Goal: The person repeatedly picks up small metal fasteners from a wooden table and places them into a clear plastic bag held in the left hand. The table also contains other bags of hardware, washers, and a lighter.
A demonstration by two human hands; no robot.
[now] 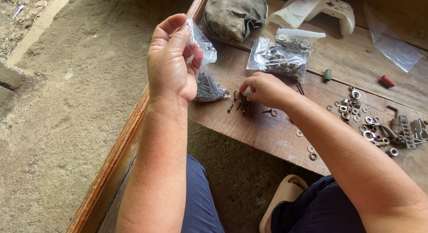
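Small clear plastic bag of dark screws [206, 83], pinched at its mouth between thumb and fingers of the left hand [171, 59], hanging with its bottom resting on the worn brown wooden tabletop [254, 126]. Just right of that bag, a scatter of loose dark screws [240, 106] on the wood, under the right hand [265, 89], fingertips closed narrowly on one of them. Directly beyond the right hand, a second clear plastic bag of grey metal washers and bolts [283, 57], lying flat, mouth folded over. Farther off behind the left hand, a crumpled grey-green cloth bundle [234, 12]. Beyond the second bag, a white plastic wrapper with a red patch [298, 8] and a cream plastic handle-shaped object [341, 12]. Far right of the right hand, an empty clear plastic sleeve [392, 41], a small green cap [327, 74], a small red cap [387, 81], and a spread of silver washers, nuts and metal brackets [379, 126].
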